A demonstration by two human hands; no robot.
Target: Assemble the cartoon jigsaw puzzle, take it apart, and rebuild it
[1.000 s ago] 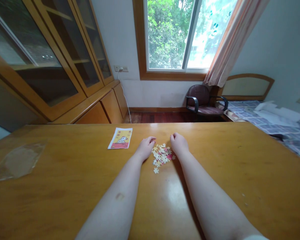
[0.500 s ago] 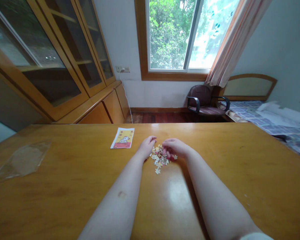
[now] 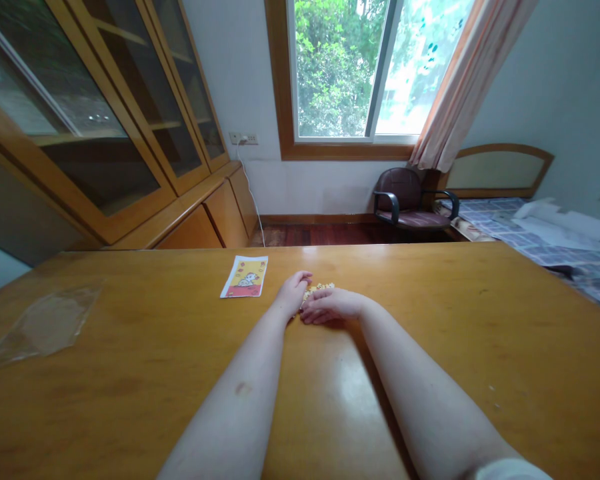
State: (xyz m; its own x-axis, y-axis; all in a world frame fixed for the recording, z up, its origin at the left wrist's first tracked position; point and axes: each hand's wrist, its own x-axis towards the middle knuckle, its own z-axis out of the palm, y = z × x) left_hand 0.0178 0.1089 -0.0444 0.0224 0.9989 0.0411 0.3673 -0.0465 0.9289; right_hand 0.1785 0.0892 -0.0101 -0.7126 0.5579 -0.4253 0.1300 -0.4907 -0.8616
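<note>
Puzzle pieces [image 3: 322, 287] lie in a small pile on the wooden table, mostly hidden by my hands; a row of them shows along the far side. My left hand [image 3: 294, 290] rests on its edge at the left of the pile, fingers stretched forward like a wall. From the right, my right hand [image 3: 333, 305] lies across the near part of the pile, its fingers extended to the left and almost meeting the left palm. Neither hand grips a piece that I can see. A picture card [image 3: 245, 277] with a white duck-like figure lies left of my left hand.
A clear plastic bag [image 3: 47, 323] lies flat at the table's left. Beyond the table [image 3: 190, 373] stand a glass-door cabinet [image 3: 145, 113], a dark armchair [image 3: 403, 197] and a bed [image 3: 545, 223]. Tiny white bits lie near my right forearm.
My right hand has swept left and nearer over the pile, covering the loose pieces at the near side that showed before. My left hand has stayed in place.
</note>
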